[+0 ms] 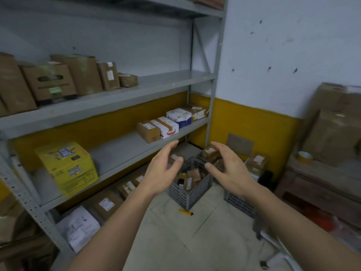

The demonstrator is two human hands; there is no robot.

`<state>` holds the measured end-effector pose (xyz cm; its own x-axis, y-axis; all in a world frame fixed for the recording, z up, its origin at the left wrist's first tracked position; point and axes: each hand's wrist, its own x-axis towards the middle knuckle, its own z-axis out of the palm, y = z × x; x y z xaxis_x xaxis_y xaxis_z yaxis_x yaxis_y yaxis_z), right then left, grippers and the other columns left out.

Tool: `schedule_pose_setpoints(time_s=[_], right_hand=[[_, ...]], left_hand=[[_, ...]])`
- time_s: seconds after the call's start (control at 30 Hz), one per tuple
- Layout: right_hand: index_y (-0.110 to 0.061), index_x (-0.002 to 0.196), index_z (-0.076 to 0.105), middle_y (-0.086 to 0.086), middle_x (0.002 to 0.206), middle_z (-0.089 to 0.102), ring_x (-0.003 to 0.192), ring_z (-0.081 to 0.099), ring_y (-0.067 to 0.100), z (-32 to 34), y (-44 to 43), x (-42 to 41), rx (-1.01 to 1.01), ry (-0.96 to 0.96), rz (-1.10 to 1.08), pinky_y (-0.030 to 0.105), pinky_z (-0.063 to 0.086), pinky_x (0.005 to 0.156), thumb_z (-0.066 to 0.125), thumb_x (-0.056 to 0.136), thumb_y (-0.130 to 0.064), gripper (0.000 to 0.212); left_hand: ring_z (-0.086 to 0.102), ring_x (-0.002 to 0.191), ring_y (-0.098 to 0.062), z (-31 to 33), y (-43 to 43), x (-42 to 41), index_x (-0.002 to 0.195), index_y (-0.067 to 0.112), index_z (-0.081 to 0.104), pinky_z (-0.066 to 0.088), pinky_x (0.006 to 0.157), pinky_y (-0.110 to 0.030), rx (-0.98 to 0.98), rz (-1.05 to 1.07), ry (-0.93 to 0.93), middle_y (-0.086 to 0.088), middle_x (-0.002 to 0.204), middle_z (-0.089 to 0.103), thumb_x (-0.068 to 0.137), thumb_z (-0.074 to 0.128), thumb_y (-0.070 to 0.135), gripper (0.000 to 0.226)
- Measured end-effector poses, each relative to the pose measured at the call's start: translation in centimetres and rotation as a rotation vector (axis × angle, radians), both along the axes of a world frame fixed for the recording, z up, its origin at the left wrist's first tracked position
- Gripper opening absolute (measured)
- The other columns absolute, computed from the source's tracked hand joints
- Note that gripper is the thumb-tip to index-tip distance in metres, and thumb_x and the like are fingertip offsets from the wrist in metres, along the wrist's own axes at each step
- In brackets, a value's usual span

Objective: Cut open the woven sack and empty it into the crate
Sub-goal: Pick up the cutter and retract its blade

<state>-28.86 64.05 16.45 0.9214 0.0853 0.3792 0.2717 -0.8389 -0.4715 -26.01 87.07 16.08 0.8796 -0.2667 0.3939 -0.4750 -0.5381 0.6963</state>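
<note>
Here both hands are raised in the air above the grey crate, empty and spread. The left hand has its palm turned inward, fingers loosely curved and thumb out, gripping nothing. The right hand mirrors it from the other side, fingers bent as if cupped, also holding nothing; a clear gap lies between the two, and the crate shows through that gap.

The crate stands on the tiled floor, one corner turned toward the camera, its slotted walls visible. It is filled with small brown parcels, several bearing white labels, some heaped above the rim on the far side. Just in front of the crate's near corner a yellow cutter with a dark tip lies flat on the floor, apart from both hands. No woven sack can be made out clearly; the picture is somewhat blurred.

Left of the crate runs a grey metal shelving unit. A yellow printed box sits on the shelf level with the crate's upper side, and brown cartons line the shelf above. Right of the crate, touching or just beside it, a second grey basket rests on the floor with more labelled parcels behind it. Farther right of the crate stands a wooden tabletop carrying a roll of tape.
</note>
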Motion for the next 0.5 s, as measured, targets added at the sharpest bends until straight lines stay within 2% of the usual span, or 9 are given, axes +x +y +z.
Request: schedule_pose_setpoints(time_s=[0.23, 0.37, 0.43, 0.47, 0.5], right_hand=[[-0.028, 0.152, 0.025, -0.007, 0.158, 0.031, 0.143, 0.028, 0.010, -1.4, -2.9, 10.0, -0.019, 0.027, 0.028, 0.030, 0.026, 0.115, 0.054, 0.091, -0.056, 0.074], [-0.029, 0.153, 0.023, -0.008, 0.159, 0.028, 0.145, 0.026, 0.011, -2.2, -4.9, 17.0, -0.026, 0.070, 0.019, 0.032, 0.027, 0.117, 0.054, 0.090, -0.058, 0.076], [-0.028, 0.154, 0.022, -0.007, 0.159, 0.027, 0.145, 0.025, 0.011, -2.0, -5.8, 20.3, -0.024, 0.095, -0.001, 0.031, 0.024, 0.116, 0.055, 0.090, -0.057, 0.077], [-0.027, 0.154, 0.021, -0.007, 0.160, 0.026, 0.146, 0.024, 0.011, -1.9, -6.3, 22.0, -0.023, 0.099, -0.006, 0.029, 0.023, 0.115, 0.055, 0.091, -0.056, 0.077], [-0.027, 0.154, 0.021, -0.007, 0.160, 0.026, 0.146, 0.024, 0.012, -1.8, -6.9, 23.6, -0.022, 0.099, -0.009, 0.028, 0.022, 0.113, 0.055, 0.091, -0.055, 0.077]], left_hand=[[0.031, 0.143, 0.000, -1.8, -3.9, 10.3, 0.152, 0.035, 0.032, 0.029, 0.106, -0.020, 0.000, -0.077, 0.033, 0.016, 0.157, 0.035, 0.099, 0.051, 0.042, 0.056], [0.036, 0.137, 0.005, -2.5, -6.0, 18.2, 0.153, 0.035, 0.030, 0.032, 0.113, -0.025, -0.020, -0.120, 0.053, 0.016, 0.158, 0.033, 0.099, 0.052, 0.040, 0.058], [0.045, 0.117, 0.016, -2.5, -7.0, 22.0, 0.154, 0.033, 0.028, 0.038, 0.100, -0.010, -0.006, -0.153, 0.079, 0.016, 0.159, 0.031, 0.100, 0.052, 0.037, 0.060], [0.045, 0.115, 0.016, -2.5, -7.4, 23.9, 0.154, 0.032, 0.027, 0.037, 0.093, -0.004, -0.002, -0.170, 0.084, 0.016, 0.159, 0.031, 0.100, 0.053, 0.036, 0.060], [0.042, 0.125, 0.012, -2.3, -7.9, 25.8, 0.155, 0.032, 0.026, 0.037, 0.094, -0.004, -0.007, -0.181, 0.081, 0.015, 0.159, 0.030, 0.100, 0.053, 0.036, 0.061]])
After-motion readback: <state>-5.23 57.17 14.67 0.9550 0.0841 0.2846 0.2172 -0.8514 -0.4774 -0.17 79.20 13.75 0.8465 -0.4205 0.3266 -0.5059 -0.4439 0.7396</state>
